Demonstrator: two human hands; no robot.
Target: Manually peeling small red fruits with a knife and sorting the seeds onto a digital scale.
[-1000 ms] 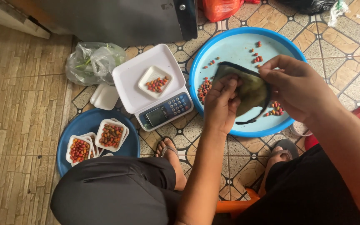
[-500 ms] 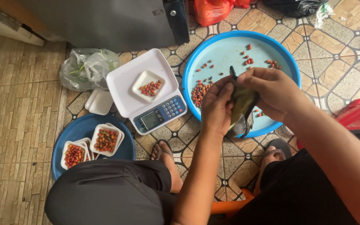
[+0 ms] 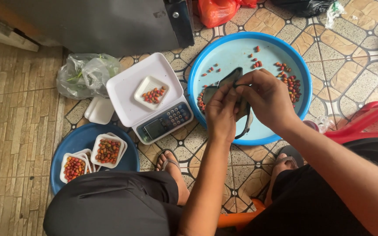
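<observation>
We see a light blue basin (image 3: 224,52) at the upper right of the frame, on the tiled floor (image 3: 355,48), with small red and orange fruits (image 3: 287,76) scattered inside. Left of it stands a white digital scale (image 3: 130,94) carrying a small white tray (image 3: 150,91) of the same fruits. At the lower left a dark blue plate (image 3: 82,137) holds more filled white trays (image 3: 108,150). Over the basin, our left hand (image 3: 222,114) and right hand (image 3: 265,98) both pinch a dark plastic bag (image 3: 229,80), each grip closed on its upper edge.
</observation>
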